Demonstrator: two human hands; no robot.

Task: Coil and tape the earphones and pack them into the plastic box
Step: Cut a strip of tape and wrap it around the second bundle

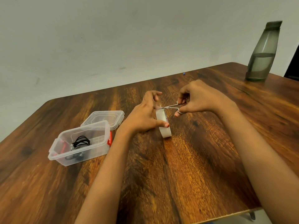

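A clear plastic box (103, 147) with red latches stands open at the left of the wooden table, and coiled black earphones (80, 141) lie inside it. Its clear lid (103, 118) lies just behind it. At the table's middle a roll of clear tape (165, 129) stands on edge. My left hand (145, 114) steadies the roll with the thumb on its side and pinches a short pulled strip at the top. My right hand (199, 98) holds small metal scissors (169, 106), whose blades meet the strip beside my left fingers.
A tall grey water bottle (263, 54), partly filled, stands at the far right corner of the table (186, 175). A tiny blue object (184, 73) lies near the far edge. A pale wall rises behind the table.
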